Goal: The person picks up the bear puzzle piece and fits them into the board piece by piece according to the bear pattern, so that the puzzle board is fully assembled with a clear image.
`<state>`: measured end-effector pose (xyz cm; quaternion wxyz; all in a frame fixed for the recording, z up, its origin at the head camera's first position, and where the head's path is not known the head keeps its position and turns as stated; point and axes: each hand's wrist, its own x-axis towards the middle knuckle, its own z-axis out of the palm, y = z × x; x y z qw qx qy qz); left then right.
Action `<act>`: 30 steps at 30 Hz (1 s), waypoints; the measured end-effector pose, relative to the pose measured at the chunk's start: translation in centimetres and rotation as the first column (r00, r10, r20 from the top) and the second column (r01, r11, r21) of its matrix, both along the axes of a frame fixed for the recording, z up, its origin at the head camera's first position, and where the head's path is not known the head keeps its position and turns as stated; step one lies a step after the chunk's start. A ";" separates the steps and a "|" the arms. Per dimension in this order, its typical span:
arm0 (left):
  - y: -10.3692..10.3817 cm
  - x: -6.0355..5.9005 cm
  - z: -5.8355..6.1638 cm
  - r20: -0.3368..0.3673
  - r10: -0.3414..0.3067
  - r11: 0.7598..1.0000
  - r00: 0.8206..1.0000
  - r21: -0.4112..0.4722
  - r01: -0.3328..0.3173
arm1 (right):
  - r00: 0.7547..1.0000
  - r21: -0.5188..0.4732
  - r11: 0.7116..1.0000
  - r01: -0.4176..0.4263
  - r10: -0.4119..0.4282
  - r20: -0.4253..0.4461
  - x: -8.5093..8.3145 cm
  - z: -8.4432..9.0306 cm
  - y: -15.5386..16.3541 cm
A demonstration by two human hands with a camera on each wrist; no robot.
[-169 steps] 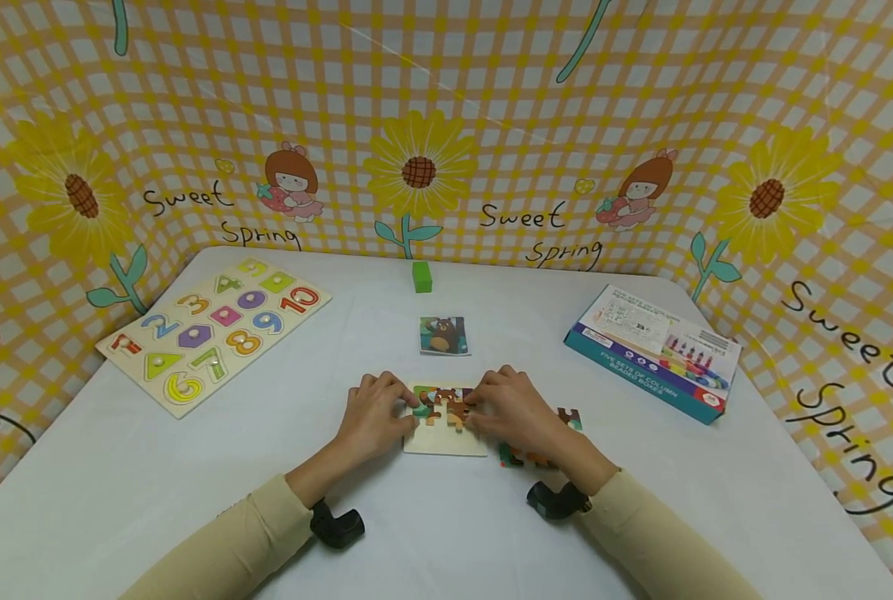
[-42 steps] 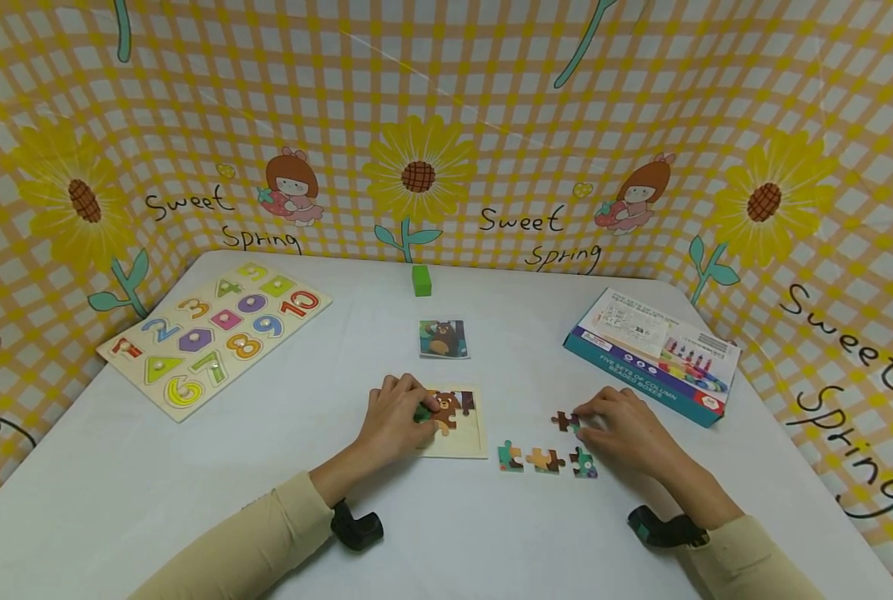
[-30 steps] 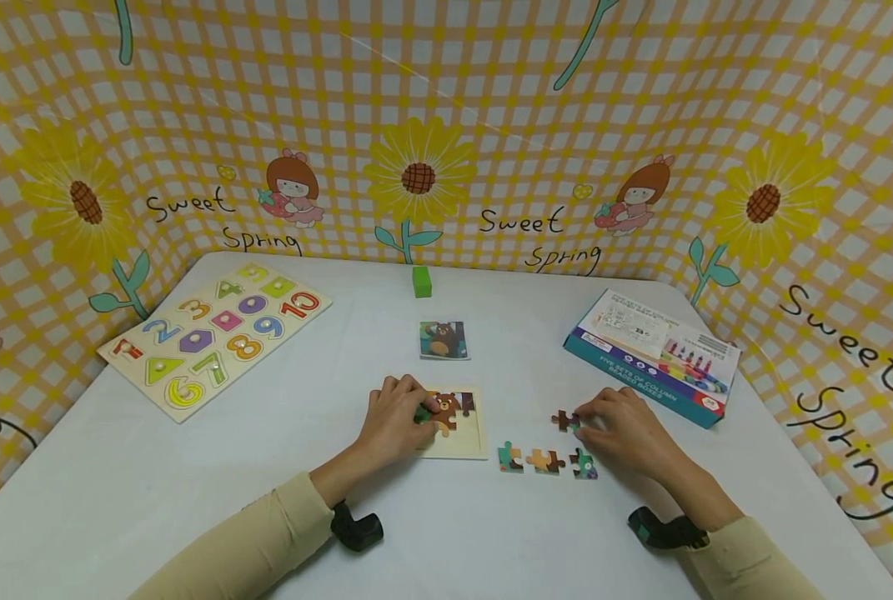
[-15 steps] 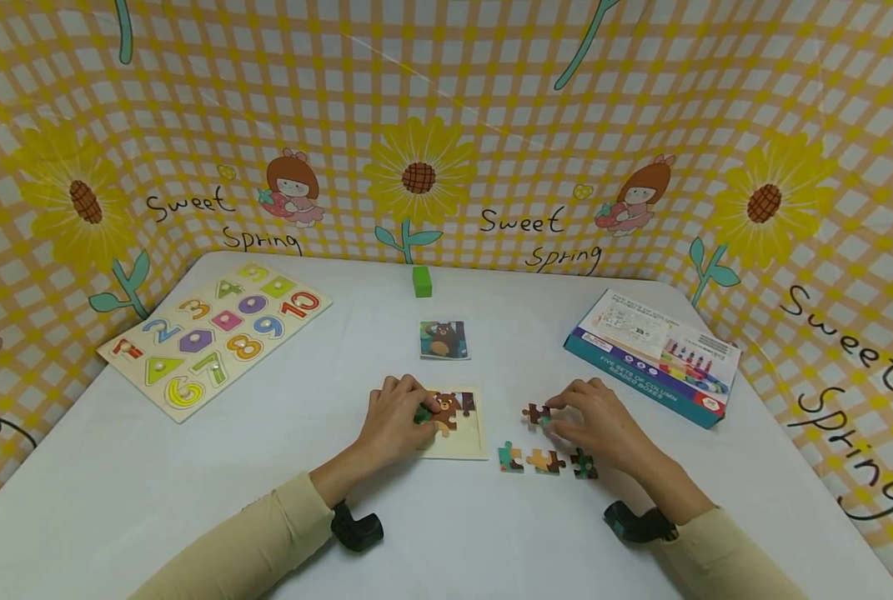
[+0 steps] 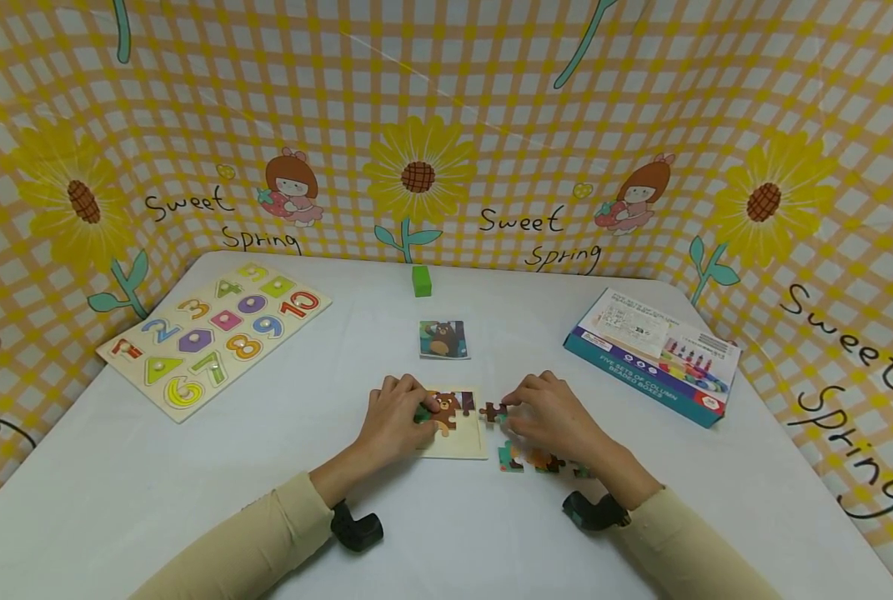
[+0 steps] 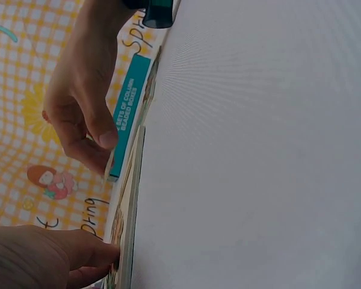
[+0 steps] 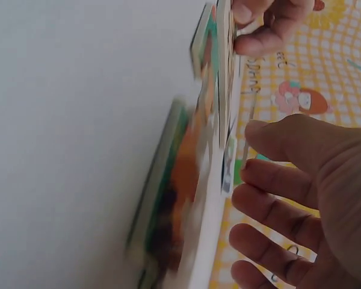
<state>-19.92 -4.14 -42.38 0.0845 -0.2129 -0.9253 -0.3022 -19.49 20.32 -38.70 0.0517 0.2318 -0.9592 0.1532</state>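
Right hand (image 5: 547, 417): fingers pinch brown puzzle piece (image 5: 493, 412) at 3 o'clock edge of puzzle tray (image 5: 461, 446). Left hand (image 5: 393, 417): fingers curled, pressing on placed pieces in the tray.

White table (image 5: 191, 467); yellow-and-white checked backdrop (image 5: 491, 100) with sunflowers; green block (image 5: 421, 280); teal-sided box (image 5: 652, 354); brown-and-green piece (image 5: 493, 412); beige sleeves (image 5: 251, 542).

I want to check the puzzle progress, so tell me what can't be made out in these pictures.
- Head view: the left hand covers the left part of the puzzle tray.
- Head view: the right hand, holding a brown piece, hides some of the loose pieces.
- Right wrist view: the pieces are blurred and edge-on.
- Head view: the small print on the blue box is too small to read.
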 end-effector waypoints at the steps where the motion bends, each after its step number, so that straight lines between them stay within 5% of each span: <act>1: 0.0 0.0 0.0 -0.001 -0.001 1.000 1.000 0.000 0.001 | 1.000 0.009 1.000 -0.004 0.004 0.001 -0.1 -0.1 -0.3; 30: 0.0 0.1 0.1 -0.022 0.000 1.000 1.000 -0.002 0.000 | 0.992 0.111 0.988 -0.111 0.118 -0.051 -0.6 -0.5 -3.4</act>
